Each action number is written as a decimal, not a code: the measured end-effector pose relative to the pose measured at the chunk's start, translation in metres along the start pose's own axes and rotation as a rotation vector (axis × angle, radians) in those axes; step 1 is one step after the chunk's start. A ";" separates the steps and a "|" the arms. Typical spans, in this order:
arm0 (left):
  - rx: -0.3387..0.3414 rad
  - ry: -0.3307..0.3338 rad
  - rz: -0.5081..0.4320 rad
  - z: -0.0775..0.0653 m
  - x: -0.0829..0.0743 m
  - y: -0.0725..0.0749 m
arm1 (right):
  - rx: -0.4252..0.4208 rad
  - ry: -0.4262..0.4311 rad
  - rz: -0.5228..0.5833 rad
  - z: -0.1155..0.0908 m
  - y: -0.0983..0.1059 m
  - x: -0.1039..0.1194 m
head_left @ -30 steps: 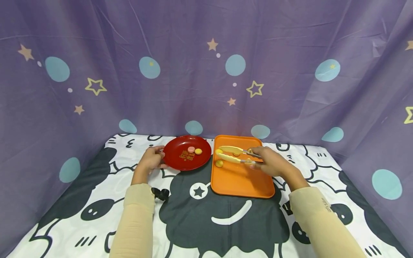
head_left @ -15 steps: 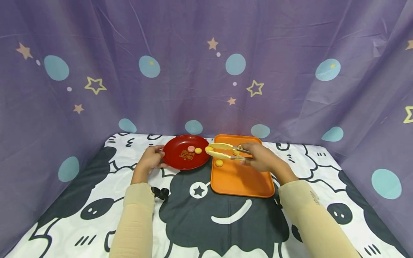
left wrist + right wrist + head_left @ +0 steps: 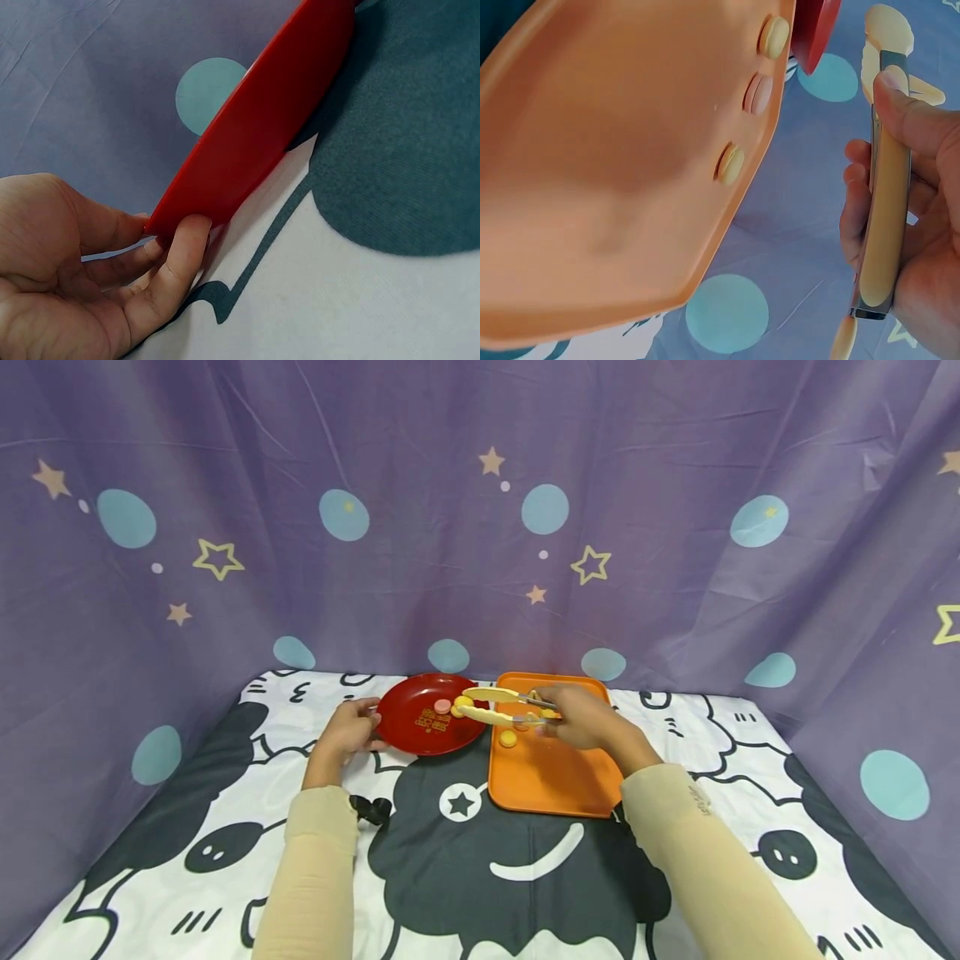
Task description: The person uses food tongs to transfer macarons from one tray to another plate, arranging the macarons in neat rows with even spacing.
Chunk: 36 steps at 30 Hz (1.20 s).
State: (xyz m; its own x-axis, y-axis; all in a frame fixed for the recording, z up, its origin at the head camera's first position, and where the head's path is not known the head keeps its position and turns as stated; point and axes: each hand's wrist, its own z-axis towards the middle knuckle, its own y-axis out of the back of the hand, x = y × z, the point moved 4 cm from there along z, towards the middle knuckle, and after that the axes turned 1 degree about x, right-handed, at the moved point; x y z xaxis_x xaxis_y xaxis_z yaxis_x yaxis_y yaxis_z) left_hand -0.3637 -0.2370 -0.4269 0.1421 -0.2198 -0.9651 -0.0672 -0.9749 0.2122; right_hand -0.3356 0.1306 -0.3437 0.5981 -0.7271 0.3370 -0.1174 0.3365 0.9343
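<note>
My left hand (image 3: pixel 347 731) pinches the left rim of a red plate (image 3: pixel 401 718); in the left wrist view the thumb is at the rim and fingers reach beneath. My right hand (image 3: pixel 579 717) grips food tongs (image 3: pixel 491 694) with cream tips and handles. The tong tips are over the plate's right side, with a yellow macaron (image 3: pixel 463 701) between them. On the plate lie a pink macaron (image 3: pixel 442 706) and another yellow macaron (image 3: pixel 455 713), partly covered by the held one.
An orange tray (image 3: pixel 551 785) stands right of the plate. It bears two yellow macarons (image 3: pixel 774 37) and a pink macaron (image 3: pixel 758 94). A patterned cloth (image 3: pixel 420 877) covers the table, and a purple curtain (image 3: pixel 450 527) hangs behind.
My right hand has moved left, carrying the yellow macaron in the tongs from the tray to above the plate. My left hand stays at the plate's rim.
</note>
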 end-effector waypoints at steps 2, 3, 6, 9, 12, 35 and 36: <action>-0.002 0.002 -0.002 0.000 0.000 0.000 | 0.011 -0.008 -0.004 0.004 -0.001 0.002; -0.006 0.005 -0.003 0.000 0.000 0.000 | 0.017 -0.011 -0.007 0.006 -0.001 0.004; -0.009 0.008 0.006 0.000 0.000 0.000 | 0.033 -0.018 -0.012 0.013 -0.004 0.006; -0.013 0.011 0.016 0.000 0.000 0.000 | 0.043 -0.027 -0.009 0.019 -0.007 0.008; -0.009 0.008 0.015 0.000 -0.001 0.000 | 0.046 -0.037 -0.008 0.024 -0.010 0.010; -0.012 -0.001 0.001 0.002 0.001 0.001 | 0.081 -0.127 -0.063 0.059 -0.028 0.027; -0.014 0.001 0.000 0.002 0.001 0.001 | 0.085 -0.130 -0.072 0.060 -0.029 0.028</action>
State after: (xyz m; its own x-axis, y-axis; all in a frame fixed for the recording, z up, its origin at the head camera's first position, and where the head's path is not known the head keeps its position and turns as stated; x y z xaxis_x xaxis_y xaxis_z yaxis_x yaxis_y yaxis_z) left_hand -0.3652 -0.2380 -0.4281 0.1427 -0.2200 -0.9650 -0.0538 -0.9753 0.2144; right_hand -0.3631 0.0646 -0.3543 0.5001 -0.8208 0.2760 -0.1477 0.2331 0.9612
